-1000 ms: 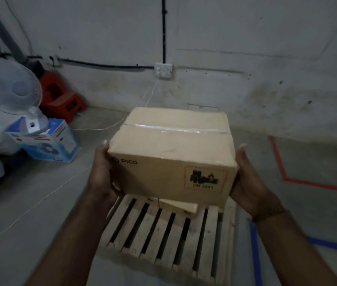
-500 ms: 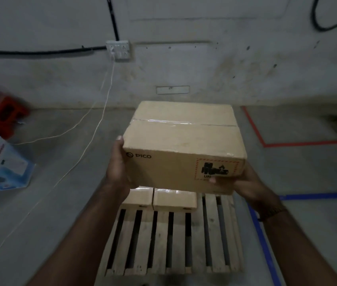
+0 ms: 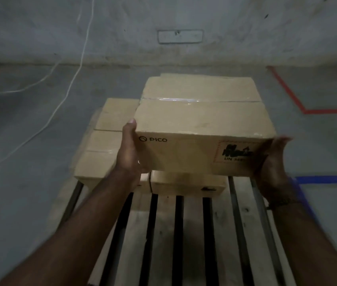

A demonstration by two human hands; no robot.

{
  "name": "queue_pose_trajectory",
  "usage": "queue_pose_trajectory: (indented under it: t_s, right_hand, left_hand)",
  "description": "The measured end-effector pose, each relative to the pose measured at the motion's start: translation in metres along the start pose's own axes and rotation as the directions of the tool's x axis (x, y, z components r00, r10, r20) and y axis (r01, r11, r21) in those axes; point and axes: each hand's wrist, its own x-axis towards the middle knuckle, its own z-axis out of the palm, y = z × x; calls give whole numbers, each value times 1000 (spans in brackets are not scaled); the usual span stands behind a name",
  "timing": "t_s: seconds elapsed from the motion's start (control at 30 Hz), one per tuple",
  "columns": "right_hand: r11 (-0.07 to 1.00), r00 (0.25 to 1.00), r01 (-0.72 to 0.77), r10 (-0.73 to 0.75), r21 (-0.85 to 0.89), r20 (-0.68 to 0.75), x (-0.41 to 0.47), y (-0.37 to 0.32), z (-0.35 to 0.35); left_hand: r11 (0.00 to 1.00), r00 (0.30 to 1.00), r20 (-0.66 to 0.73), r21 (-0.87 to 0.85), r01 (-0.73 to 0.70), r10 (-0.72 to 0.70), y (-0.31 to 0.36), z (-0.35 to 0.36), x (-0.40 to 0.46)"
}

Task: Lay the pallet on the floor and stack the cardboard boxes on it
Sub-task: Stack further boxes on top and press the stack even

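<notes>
Lying on grey concrete floor (image 3: 29, 162): slatted pale wooden pallet (image 3: 184, 234) bearing tan cardboard boxes (image 3: 105, 131); left hand (image 3: 131, 153) and right hand (image 3: 273, 162) fingers clasp a taped brown PICO carton (image 3: 200, 129) above

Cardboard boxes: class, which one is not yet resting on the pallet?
The PICO-marked box, held in the air between the left hand and right hand. The other boxes already lie on the pallet.

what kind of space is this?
Probably a warehouse or storage room: bare concrete floor marked with red tape and blue tape, a wooden pallet carrying cardboard boxes.
</notes>
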Motion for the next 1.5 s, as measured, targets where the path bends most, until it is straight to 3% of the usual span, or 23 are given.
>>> queue_pose_trajectory:
  t_s: [0.1,0.2,0.4,0.53,0.6,0.8,0.97,1.5]
  right_hand:
    - [987,993,76,-87,-141,-76,0,97,-19]
    - [969,994,96,-104,-229,-24,2,146,-24]
    - [934,994,73,-41,-350,98,23,184,-40]
    - [909,992,47,6,-414,127,32,196,-52]
    - [906,991,18,39,-422,127,35,200,-56]
    - [893,979,-40,125,-448,161,42,213,-70]
    - [899,981,-64,135,-432,136,43,217,-71]
    - [868,980,-100,171,-487,104,42,217,-71]
  left_hand:
    - [997,996,53,0,-77,77,-65,-9,43]
    - [987,982,120,41,-153,148,-108,-20,71]
    - [893,940,214,311,-324,267,-153,-39,94]
    - [755,911,231,510,-413,342,-165,-53,111]
    - [669,906,251,613,-420,340,-169,-60,120]
    - [536,906,230,745,-398,354,-186,-64,131]
    - [516,891,137,772,-370,433,-193,-59,133]
    - [441,864,157,807,-392,478,-198,-55,137]
